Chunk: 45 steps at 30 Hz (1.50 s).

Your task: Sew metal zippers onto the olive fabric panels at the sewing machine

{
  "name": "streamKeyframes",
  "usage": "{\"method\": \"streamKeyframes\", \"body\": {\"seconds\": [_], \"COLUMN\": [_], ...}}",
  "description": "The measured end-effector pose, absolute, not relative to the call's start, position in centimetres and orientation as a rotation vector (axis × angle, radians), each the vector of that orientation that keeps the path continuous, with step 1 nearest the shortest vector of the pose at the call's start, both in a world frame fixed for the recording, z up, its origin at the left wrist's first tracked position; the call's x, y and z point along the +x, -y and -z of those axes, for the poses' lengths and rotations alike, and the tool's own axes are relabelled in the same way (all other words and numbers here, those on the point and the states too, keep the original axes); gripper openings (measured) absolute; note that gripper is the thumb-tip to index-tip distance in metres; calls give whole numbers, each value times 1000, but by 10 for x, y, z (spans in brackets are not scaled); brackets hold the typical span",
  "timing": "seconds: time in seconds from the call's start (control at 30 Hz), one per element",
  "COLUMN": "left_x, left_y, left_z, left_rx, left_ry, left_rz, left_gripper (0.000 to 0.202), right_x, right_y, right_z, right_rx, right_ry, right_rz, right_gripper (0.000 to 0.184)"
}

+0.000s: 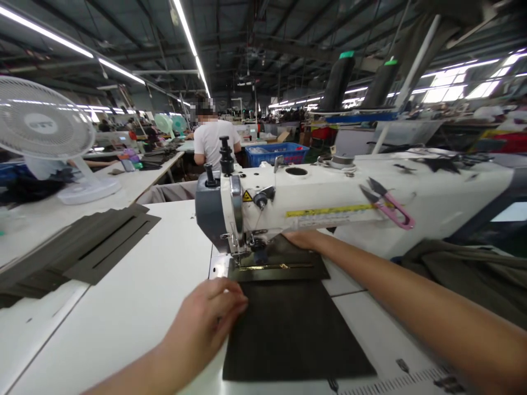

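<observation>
A dark fabric panel (292, 323) with a brass zipper (275, 267) lies under the needle of a white sewing machine (313, 203). My left hand (208, 318) rests on the panel's left edge, fingers curled and pressed flat on the cloth. My right hand (304, 240) reaches under the machine arm and lies on the fabric behind the presser foot; its fingers are mostly hidden by the machine.
A stack of dark cut pieces (82, 247) lies at the left of the white table (135, 307). A white fan (45, 131) stands further left. Pink thread snips (389, 206) sit on the machine. Dark cloth (465, 274) is heaped at right. A person in a white shirt (214, 140) sits ahead.
</observation>
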<state>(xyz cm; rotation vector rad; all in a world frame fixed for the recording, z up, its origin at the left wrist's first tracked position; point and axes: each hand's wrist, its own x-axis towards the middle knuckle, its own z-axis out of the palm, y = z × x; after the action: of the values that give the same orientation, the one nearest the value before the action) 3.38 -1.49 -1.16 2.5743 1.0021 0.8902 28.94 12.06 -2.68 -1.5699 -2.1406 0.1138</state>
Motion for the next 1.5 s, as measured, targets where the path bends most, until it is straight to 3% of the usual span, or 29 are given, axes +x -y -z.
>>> {"method": "streamKeyframes", "body": {"seconds": [0.1,0.23,0.47,0.63,0.83,1.03,1.5], "left_x": [12,11,20,20,19,24,34], "left_y": [-6,-24,-24,-24,-22,-15,-14], "left_z": [11,12,9,13,23,22,18], "left_rx": [2781,2989,2754,2710,2904,3020,3210], "left_ry": [-1137,-907,-1190,-1246,-1069,-1160,-1184], "left_rz": [-712,-595,-695,-750,-778,-591,-513], "left_gripper": [20,25,21,21,20,15,24], "right_x": [292,290,223,189,196,201,203], "right_y": [-117,-75,28,15,15,10,3], "right_z": [17,2,-3,10,20,26,32], "right_rx": [-1579,-1580,-1326,-1598,-1408,-1190,-1265], "right_ry": [2152,2147,2452,2436,2490,2317,2410], "right_rz": [-76,-10,35,-14,29,234,22], "right_gripper": [30,28,25,30,25,23,40]}}
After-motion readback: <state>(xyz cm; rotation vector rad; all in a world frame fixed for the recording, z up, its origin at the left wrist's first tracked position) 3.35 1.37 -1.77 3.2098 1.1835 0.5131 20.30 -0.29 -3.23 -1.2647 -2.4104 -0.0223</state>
